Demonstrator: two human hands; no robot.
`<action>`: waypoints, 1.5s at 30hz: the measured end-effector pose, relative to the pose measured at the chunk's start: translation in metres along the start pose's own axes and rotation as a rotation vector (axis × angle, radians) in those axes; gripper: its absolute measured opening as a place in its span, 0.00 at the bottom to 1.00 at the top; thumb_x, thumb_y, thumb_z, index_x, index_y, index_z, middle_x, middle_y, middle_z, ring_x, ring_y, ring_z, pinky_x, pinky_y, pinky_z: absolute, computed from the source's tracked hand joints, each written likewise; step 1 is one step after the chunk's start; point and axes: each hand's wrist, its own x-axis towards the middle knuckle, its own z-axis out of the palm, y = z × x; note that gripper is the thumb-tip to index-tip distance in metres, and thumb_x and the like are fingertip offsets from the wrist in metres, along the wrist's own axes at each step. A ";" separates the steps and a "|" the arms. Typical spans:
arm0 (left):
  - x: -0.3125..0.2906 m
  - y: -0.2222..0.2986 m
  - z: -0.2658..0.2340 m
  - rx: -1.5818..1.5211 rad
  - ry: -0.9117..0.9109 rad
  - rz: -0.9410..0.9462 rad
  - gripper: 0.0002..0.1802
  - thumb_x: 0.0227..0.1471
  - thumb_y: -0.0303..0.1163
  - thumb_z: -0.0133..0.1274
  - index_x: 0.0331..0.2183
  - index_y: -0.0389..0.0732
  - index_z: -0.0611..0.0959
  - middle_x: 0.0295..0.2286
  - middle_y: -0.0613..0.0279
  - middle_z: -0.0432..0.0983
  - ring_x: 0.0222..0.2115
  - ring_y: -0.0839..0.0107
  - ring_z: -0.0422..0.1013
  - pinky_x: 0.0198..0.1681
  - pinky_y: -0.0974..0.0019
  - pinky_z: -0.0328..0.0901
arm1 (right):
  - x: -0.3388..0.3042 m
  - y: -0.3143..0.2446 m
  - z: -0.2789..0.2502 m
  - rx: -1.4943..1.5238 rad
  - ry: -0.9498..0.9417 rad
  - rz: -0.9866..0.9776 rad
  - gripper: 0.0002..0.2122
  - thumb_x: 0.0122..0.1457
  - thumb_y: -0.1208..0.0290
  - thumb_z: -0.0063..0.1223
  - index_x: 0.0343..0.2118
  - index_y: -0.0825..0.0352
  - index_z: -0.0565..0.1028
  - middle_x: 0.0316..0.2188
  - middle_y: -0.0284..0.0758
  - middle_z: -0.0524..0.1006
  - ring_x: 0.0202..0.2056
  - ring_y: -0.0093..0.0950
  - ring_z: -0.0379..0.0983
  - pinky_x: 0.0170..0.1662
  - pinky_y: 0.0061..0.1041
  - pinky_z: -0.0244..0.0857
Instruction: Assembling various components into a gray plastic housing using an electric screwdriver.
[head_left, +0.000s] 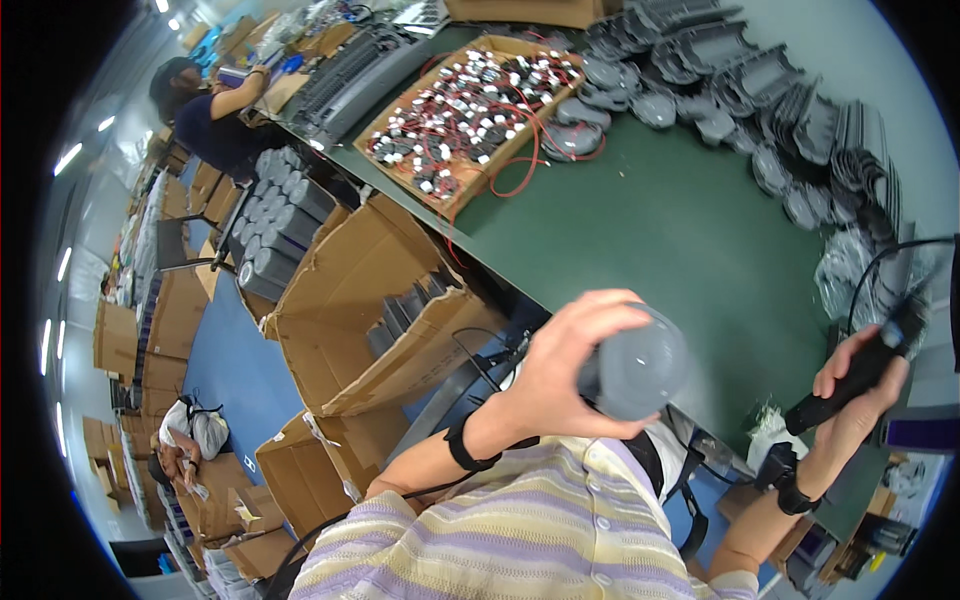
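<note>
Hand and cylinder meet at the near edge of the table (640, 220), where the left hand (560, 370) grips a grey cylinder (640, 370), thumb and fingers curled around its sides, its round end turned up toward the wearer's head. It looks like smooth, hard plastic: probably stiff, fairly light for one hand, and inclined to slip if held loosely. The curved sides seem the surest hold, with the thumb opposite the fingers and the round face left free from scuffing. The right hand (862, 412) is closed around a black handheld tool (868, 368), over the table's right-hand end. Counted, there is one held cylinder, one tool and one shallow brown tray (478, 188), set along the near edge toward the left end and filled with dozens of red-wired parts (470, 115), too tangled to number. Grey curved shells (715, 45) line the far edge, overlapping too much for a sure count, with clear plastic wrapping (850, 270) toward the right end. Two open cardboard boxes, one large (330, 270) and one smaller (305, 475), stand off the near edge.
</note>
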 end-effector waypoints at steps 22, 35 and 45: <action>0.015 -0.051 -0.228 0.699 0.998 0.084 0.51 0.40 0.33 0.75 0.62 0.42 0.65 0.58 0.56 0.63 0.57 0.62 0.65 0.62 0.57 0.61 | -0.012 0.048 -0.012 -1.152 -0.289 -0.426 0.10 0.60 0.80 0.59 0.45 0.72 0.79 0.43 0.42 0.79 0.45 0.39 0.76 0.51 0.34 0.69; -0.011 -0.145 -0.207 0.346 0.998 0.118 0.46 0.47 0.33 0.74 0.59 0.42 0.62 0.50 0.54 0.68 0.49 0.64 0.71 0.53 0.63 0.71 | -0.052 0.126 0.021 -1.098 -0.323 -0.399 0.04 0.61 0.80 0.59 0.38 0.71 0.80 0.36 0.41 0.78 0.42 0.35 0.75 0.49 0.31 0.67; 0.043 -0.037 -0.344 0.463 0.956 0.549 0.47 0.44 0.42 0.73 0.56 0.40 0.61 0.44 0.48 0.69 0.45 0.58 0.73 0.47 0.57 0.76 | -0.066 0.125 0.032 -1.079 -0.280 -0.416 0.04 0.61 0.82 0.57 0.38 0.72 0.80 0.37 0.41 0.78 0.39 0.35 0.75 0.46 0.29 0.69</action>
